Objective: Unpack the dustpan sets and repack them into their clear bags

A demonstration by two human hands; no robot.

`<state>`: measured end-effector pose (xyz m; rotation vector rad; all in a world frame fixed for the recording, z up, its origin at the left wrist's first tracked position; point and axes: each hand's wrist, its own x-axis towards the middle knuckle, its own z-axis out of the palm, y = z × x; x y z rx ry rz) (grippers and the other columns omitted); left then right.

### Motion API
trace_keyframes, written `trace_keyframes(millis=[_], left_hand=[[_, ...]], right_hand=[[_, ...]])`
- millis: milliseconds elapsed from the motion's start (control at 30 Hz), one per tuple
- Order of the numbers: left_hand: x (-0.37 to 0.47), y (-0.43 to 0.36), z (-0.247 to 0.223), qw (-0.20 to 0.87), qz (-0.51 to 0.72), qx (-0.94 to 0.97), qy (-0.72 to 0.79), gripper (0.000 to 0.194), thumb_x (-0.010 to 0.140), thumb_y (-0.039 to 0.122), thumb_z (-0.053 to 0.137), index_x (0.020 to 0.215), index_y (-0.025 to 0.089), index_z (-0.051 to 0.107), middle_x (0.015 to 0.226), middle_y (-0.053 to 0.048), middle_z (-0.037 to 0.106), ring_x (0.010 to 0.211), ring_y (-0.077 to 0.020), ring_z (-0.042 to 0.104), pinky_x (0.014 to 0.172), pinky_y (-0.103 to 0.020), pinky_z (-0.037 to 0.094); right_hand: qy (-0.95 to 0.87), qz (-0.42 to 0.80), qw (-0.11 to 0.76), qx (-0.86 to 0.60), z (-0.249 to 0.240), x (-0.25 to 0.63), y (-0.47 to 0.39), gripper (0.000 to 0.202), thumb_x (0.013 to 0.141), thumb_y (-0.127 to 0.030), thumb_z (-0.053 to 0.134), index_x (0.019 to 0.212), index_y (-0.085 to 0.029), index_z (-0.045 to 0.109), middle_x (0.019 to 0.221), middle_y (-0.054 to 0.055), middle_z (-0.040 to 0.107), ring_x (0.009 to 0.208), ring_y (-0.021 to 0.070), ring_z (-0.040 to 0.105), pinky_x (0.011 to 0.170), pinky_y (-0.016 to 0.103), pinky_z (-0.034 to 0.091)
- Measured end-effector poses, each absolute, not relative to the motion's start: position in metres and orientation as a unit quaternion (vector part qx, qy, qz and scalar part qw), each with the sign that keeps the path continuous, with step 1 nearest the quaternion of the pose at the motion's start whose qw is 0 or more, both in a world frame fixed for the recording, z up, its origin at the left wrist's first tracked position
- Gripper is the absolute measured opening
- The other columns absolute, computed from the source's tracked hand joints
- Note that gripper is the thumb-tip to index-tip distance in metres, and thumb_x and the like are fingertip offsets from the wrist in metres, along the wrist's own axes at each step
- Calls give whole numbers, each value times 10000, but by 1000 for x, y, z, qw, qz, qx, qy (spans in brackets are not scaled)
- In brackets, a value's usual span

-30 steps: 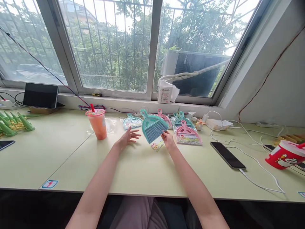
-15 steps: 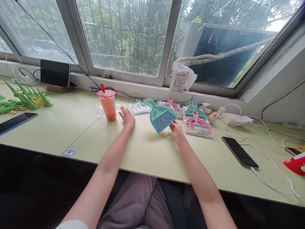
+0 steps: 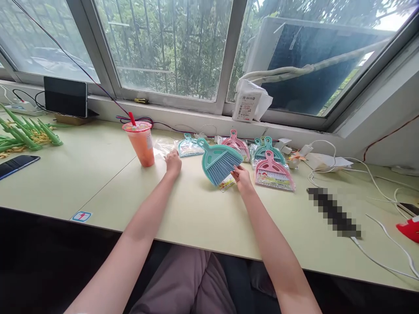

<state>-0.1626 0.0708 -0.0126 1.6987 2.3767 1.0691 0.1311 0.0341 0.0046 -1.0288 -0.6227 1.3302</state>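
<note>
My right hand (image 3: 241,176) pinches the lower right edge of a teal dustpan and brush set (image 3: 219,161), tilted above the table with its handle up and left. A printed card (image 3: 226,183) shows below its bristles. My left hand (image 3: 173,164) has its fingers curled at a clear plastic bag (image 3: 163,146), gripping its near edge beside the drink cup (image 3: 140,144). A wrapped light blue dustpan set (image 3: 190,146) lies just behind. To the right are wrapped pink sets, one at the front (image 3: 273,172), and a wrapped teal set (image 3: 269,150).
A phone (image 3: 334,212), blurred out, lies on the right with white cables (image 3: 389,244). On the left are another phone (image 3: 19,166), green plastic pieces (image 3: 29,135) and a tablet (image 3: 66,97). A tissue pack (image 3: 246,104) stands on the sill.
My left hand's spread fingers have curled onto the plastic bag, which now shows drawn out behind the cup. The dustpan set in my right hand has tilted slightly. The view has shifted a little.
</note>
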Motion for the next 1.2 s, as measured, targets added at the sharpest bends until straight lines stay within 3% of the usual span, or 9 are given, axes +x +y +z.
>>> trace_keyframes(millis=[233,467,533,633,800,900,1000,1100,1200], left_hand=[[-162,60,-16,67,393,549,735,286,768,-18,384,740,186,581,932,-129,629,983,-267,582,867,-377,437],[-147,40,-6,-20,525,536,661,228,879,146,409,873,181,635,1122,-146,586,1166,-287,506,1061,-445,347],[-128,27,-3,51,576,593,561,230,923,277,418,912,194,632,1125,-116,607,1176,-262,523,1069,-420,367],[-95,15,0,266,636,563,457,426,977,445,284,1084,208,621,1141,-89,651,1194,-246,555,1012,-406,437],[-69,12,-3,336,709,414,461,346,869,357,538,1178,205,579,1262,-91,618,1251,-243,528,1072,-367,391],[-71,10,-6,321,732,368,474,298,896,372,499,1137,219,585,1219,-76,627,1209,-223,551,1052,-352,405],[-71,-1,-4,248,755,359,490,277,928,412,466,1130,247,561,1173,-55,619,1183,-207,550,1018,-335,413],[-65,-18,1,184,737,454,466,279,955,463,424,1105,252,529,956,-38,623,954,-192,604,856,-326,470],[-59,-35,3,136,679,574,437,252,962,473,413,1057,254,495,782,-13,560,692,-169,551,662,-310,458]], right_hand=[[-290,572,635,-430,10,130,31,152,717,-50,692,714,-183,619,660,-51,593,534,36,557,596,127,570],[-297,569,628,-440,10,130,30,173,701,-65,714,693,-190,594,671,-56,584,554,37,579,612,125,574],[-303,581,622,-429,11,127,29,161,694,-69,714,702,-187,605,675,-52,595,549,37,577,604,125,570],[-306,607,599,-423,12,119,26,165,659,-74,730,702,-182,612,652,-50,595,531,42,568,586,136,563],[-375,605,562,-421,11,105,18,182,681,-160,724,831,-193,625,769,-17,648,609,81,610,661,226,586],[-381,511,611,-470,13,99,10,253,784,-207,586,1036,-232,574,1021,32,659,818,135,660,744,299,584],[-479,291,659,-502,22,90,-2,267,859,-236,470,1118,-248,534,1208,72,603,1062,187,601,835,357,550],[-682,148,571,-432,34,77,-18,259,910,-314,461,1137,-248,567,1233,93,591,1190,230,527,931,395,495],[-740,89,508,-432,43,63,-35,317,911,-322,501,1221,-279,549,1292,87,555,1245,245,486,1021,405,431]])
